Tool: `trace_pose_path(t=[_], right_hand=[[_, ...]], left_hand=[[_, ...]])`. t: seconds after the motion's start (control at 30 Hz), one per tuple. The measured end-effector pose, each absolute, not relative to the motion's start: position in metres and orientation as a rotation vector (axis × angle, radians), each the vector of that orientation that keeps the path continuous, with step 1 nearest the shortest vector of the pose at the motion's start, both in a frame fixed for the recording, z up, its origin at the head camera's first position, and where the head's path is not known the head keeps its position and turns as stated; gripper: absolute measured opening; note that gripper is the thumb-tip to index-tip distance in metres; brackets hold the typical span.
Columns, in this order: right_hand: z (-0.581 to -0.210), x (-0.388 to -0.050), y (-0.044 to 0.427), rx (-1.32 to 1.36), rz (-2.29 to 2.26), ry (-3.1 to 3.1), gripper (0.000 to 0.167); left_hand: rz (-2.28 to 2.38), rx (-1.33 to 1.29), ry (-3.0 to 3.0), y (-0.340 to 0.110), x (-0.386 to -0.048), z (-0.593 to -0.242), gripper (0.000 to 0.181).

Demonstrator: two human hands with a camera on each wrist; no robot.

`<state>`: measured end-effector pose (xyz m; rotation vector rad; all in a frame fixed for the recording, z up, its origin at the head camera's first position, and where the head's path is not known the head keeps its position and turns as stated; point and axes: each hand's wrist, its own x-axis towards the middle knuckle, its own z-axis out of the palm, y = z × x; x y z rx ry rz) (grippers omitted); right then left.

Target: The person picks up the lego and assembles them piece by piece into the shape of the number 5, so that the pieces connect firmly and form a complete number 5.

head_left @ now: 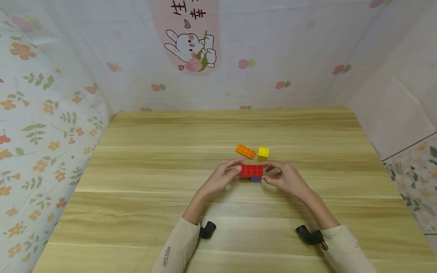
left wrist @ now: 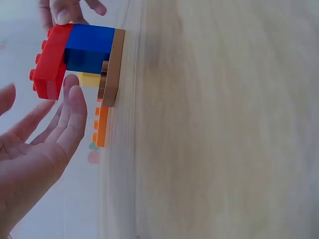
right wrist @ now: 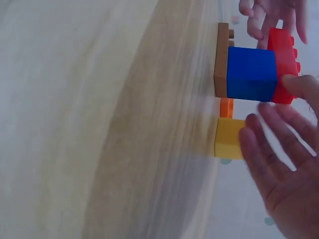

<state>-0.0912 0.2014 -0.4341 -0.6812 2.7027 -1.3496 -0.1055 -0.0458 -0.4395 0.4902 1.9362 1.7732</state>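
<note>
A red brick (head_left: 252,170) (left wrist: 52,62) (right wrist: 283,62) lies on top of a blue brick (left wrist: 90,47) (right wrist: 251,73), overhanging to the left. Under the blue brick is a brown plate (left wrist: 115,69) (right wrist: 221,64) on the table, its left studs bare below the overhang. The right hand (head_left: 286,178) (right wrist: 294,164) pinches the red brick's right end, thumb on the near side and fingers behind. Around the left end is the left hand (head_left: 220,178) (left wrist: 45,139), its fingers loosely bent and thumb apart from them; the left wrist view shows no grip on the brick.
Behind the stack, an orange plate (head_left: 245,151) (left wrist: 101,124) and a yellow brick (head_left: 263,154) (right wrist: 229,138) lie on the wooden table (head_left: 153,170). Patterned cloth (head_left: 266,45) hangs at the table's back and left. Black pieces are at both sleeves.
</note>
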Motion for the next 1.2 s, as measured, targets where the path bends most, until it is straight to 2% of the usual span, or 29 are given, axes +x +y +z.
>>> trace_pose_path(t=[0.4,0.77,1.2], right_hand=[[-0.434,-0.101,0.216,-0.614,-1.131,2.864,0.031],[-0.432,-0.135,0.211,-0.514,-1.041,2.963,0.044],[-0.441,-0.142,0.207,-0.462,-1.002,2.928,0.04]], left_hand=[[1.942,0.436,1.756,-0.047,-0.106,-0.441,0.044],[1.973,0.384,1.68,-0.045,-0.104,-0.438,0.043],[1.979,0.392,1.722,-0.044,-0.104,-0.439,0.047]])
